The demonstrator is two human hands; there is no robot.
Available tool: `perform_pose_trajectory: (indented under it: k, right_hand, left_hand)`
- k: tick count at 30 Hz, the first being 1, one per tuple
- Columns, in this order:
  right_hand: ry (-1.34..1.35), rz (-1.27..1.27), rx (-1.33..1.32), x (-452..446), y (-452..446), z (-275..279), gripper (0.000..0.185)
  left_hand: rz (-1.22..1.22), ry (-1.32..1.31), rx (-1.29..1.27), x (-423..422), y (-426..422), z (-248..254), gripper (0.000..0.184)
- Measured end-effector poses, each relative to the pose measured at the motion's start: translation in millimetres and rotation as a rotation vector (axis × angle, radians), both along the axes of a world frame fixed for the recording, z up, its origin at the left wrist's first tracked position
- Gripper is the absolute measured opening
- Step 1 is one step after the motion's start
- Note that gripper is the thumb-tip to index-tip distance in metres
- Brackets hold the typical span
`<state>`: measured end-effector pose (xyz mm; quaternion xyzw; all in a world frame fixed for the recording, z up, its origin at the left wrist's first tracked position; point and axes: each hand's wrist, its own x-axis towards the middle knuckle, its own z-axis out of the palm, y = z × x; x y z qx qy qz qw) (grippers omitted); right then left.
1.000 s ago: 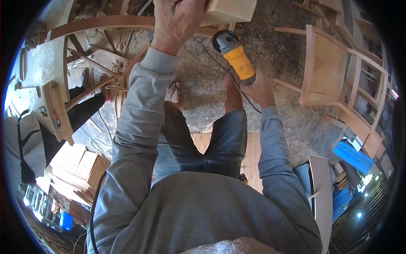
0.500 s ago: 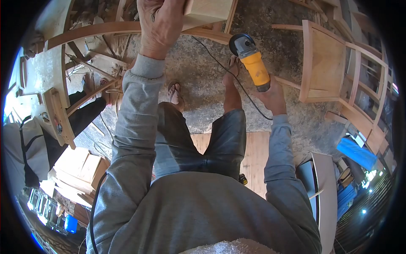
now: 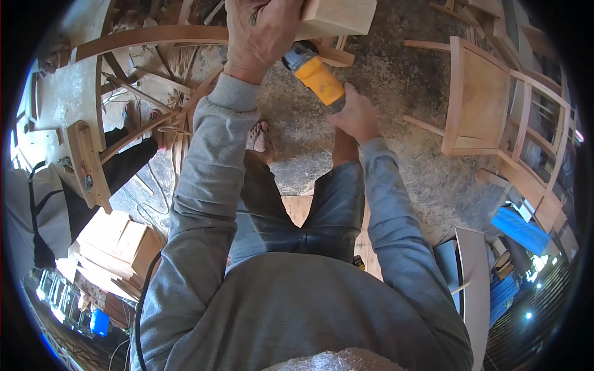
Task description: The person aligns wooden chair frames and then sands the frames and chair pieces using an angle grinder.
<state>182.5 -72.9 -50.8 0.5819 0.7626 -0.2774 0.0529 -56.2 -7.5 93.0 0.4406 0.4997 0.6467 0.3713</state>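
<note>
At the top edge, my left hand is closed on a pale squared wooden block; its fingertips run out of view. A yellow-and-grey angle grinder is gripped in my right hand. The grinder's head lies just below the left hand and block, and its disc is mostly hidden. I cannot tell whether the disc touches the wood. A curved wooden rail passes behind my left hand.
A wooden frame with a panel stands at the right. On the left are a clamp-like wooden piece, stacked boards and another person's dark-clothed leg. Scrap wood litters the floor.
My right hand has brought the grinder left and up, close to the block. The left hand and block have shifted right in view. The grinder's disc has gone mostly out of sight.
</note>
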Motion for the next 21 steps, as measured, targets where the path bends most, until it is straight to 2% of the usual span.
perform_pose_trajectory:
  k: [3,9,15,17,20,21]
  right_hand:
    - [-0.002,-0.023,-0.177,-10,7,5,0.058]
    - [0.019,-0.063,-0.190,9,4,15,0.062]
    - [0.198,-0.148,-0.079,67,-10,25,0.068]
    - [0.187,-0.164,-0.032,90,-12,29,0.063]
    - [0.215,-0.166,0.024,137,-21,21,0.058]
    - [0.230,-0.164,0.042,143,-26,24,0.057]
  left_hand:
    - [-0.006,-0.009,0.004,0,1,0,0.034]
    - [-0.014,0.014,0.018,-1,1,1,0.035]
    - [0.009,0.061,0.020,-1,-1,1,0.039]
    - [0.039,0.088,-0.013,2,-3,4,0.041]
    - [-0.027,0.137,0.134,-6,3,-5,0.042]
    - [-0.018,0.138,0.100,-6,1,-5,0.043]
